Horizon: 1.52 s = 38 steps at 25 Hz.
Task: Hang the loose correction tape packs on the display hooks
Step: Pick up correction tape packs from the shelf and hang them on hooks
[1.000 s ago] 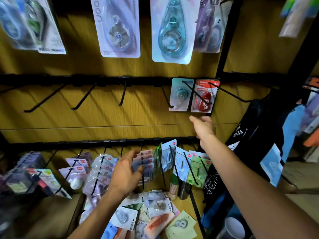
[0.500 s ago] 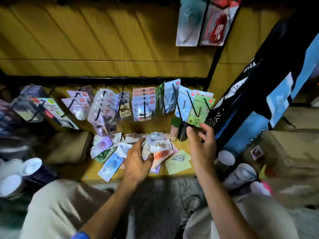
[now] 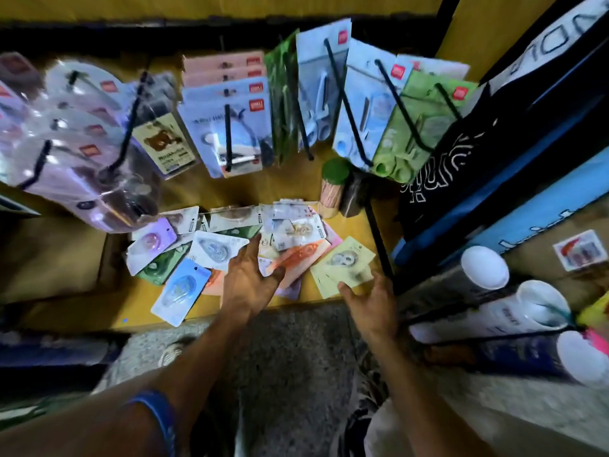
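The loose correction tape packs [image 3: 230, 249] lie heaped on the yellow shelf [image 3: 131, 305] under the left hand [image 3: 245, 285], its grip spread flat on an orange pack [image 3: 296, 255]. The right hand [image 3: 370, 303] (fingers loose, holding nothing) touches a pale yellow pack [image 3: 342, 263]; display hooks [image 3: 342, 100] hang above both.

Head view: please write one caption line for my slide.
Both hands, left and right, reach into loose tape packs on the shelf below hooks with hung packs.

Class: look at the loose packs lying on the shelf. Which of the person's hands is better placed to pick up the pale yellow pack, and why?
The right hand. Its fingertips are already at the near edge of the pale yellow pack, while the left hand is spread over the orange pack further left.
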{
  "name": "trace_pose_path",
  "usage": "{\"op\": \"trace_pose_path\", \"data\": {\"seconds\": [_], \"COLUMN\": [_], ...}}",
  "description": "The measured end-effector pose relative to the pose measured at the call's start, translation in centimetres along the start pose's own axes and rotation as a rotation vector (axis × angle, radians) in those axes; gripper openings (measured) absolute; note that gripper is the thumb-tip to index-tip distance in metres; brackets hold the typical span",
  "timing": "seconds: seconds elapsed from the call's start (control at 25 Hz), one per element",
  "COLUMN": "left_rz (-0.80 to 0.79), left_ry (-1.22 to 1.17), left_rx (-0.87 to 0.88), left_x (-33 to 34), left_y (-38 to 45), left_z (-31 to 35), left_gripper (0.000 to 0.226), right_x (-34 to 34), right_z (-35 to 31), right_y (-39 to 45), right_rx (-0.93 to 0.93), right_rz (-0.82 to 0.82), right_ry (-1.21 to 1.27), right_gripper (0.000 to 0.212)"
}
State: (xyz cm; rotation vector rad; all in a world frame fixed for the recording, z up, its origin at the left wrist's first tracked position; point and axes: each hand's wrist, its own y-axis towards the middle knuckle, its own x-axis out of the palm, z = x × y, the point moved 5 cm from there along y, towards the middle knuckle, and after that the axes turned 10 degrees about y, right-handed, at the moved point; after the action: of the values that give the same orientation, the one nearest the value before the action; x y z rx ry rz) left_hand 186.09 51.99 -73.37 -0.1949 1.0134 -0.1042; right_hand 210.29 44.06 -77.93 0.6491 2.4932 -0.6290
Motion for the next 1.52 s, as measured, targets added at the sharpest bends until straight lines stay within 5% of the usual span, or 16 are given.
{"op": "trace_pose_path", "data": {"seconds": [0.28, 0.48, 0.64, 0.72, 0.88, 1.08, 1.2, 1.32, 1.52], "left_rz": [-0.027, -0.039, -0.048, -0.062, -0.118, -0.244, -0.23, -0.215, -0.093], "left_ry": [-0.038, 0.02, 0.075, 0.12, 0.141, 0.211, 0.242, 0.308, 0.323], "left_rx": [0.036, 0.073, 0.065, 0.082, 0.095, 0.236, 0.209, 0.196, 0.191], "left_x": [3.2, 4.1, 4.1, 4.1, 5.4, 12.1, 14.5, 14.7, 14.3], "left_y": [5.3, 7.0, 7.7, 7.8, 7.9, 7.6, 7.8, 7.9, 8.0], "left_z": [-2.1, -3.9, -5.4, -5.9, -6.1, -4.8, -4.9, -5.2, -5.2], "left_gripper": [0.092, 0.096, 0.102, 0.102, 0.103, 0.094, 0.079, 0.062, 0.04], "right_x": [5.2, 7.2, 13.5, 16.6, 14.9, 11.4, 8.3, 8.7, 9.1], "right_z": [5.6, 6.5, 14.8, 17.8, 15.6, 10.4, 6.5, 5.0, 6.5], "right_y": [4.3, 7.8, 13.6, 14.8, 11.9, 9.3, 9.4, 10.3, 8.7], "right_rx": [0.134, 0.519, 0.673, 0.742, 0.624, 0.597, 0.271, -0.007, 0.094], "right_rz": [-0.053, 0.166, 0.222, 0.206, 0.248, 0.221, 0.235, 0.053, 0.042], "right_ry": [-0.089, 0.477, 0.611, 0.611, 0.479, 0.345, -0.05, -0.3, -0.173], "right_gripper": [0.098, 0.086, 0.144, 0.143, 0.112, 0.107, 0.091, 0.079, 0.063]}}
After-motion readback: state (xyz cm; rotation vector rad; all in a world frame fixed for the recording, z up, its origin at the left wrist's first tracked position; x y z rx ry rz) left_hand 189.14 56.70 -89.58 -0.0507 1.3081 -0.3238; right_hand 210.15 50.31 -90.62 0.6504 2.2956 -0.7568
